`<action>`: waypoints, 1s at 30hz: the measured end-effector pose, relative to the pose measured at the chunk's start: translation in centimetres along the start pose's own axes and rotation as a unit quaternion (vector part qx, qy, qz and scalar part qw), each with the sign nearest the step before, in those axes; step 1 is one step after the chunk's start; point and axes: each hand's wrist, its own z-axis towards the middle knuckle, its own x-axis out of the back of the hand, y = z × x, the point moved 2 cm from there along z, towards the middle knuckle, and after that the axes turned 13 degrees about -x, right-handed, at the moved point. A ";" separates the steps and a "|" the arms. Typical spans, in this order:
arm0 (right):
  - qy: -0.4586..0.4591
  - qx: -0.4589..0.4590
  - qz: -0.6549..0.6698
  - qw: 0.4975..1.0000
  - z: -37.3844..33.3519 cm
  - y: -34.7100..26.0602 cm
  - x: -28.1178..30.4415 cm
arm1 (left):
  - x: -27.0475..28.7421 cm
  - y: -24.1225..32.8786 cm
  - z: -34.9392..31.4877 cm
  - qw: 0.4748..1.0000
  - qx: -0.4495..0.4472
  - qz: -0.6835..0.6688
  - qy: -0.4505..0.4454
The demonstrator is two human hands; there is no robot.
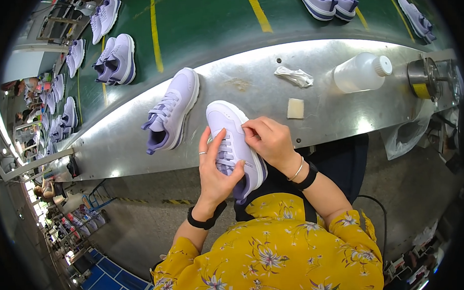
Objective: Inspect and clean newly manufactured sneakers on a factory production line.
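Observation:
A lilac sneaker (pixel 230 116) with a white sole is tilted over the front edge of the metal bench, toe pointing away from me. My left hand (pixel 215 179) grips it from the left, fingers along the laces and thumb near the collar. On the right side of the forefoot, my right hand (pixel 274 141) has thumb and fingers pinched together against the upper, close to the sole edge. Whatever sits in that pinch, if anything, is hidden. Another lilac sneaker (pixel 174 108), laced and unheld, rests on the bench to the left.
On the metal bench (pixel 338 115) lie a crumpled white wipe (pixel 296 77) and a square beige block (pixel 295 108). A white-capped plastic bottle (pixel 360 74) and a metal container (pixel 423 79) stand to the right. Beyond runs a green conveyor belt (pixel 202 31) carrying several lilac sneakers.

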 end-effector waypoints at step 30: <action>0.528 -0.205 -0.456 0.686 0.7 19.6 48.4 | -1.4 -1.6 0.9 0.997 0.055 -0.049 -0.037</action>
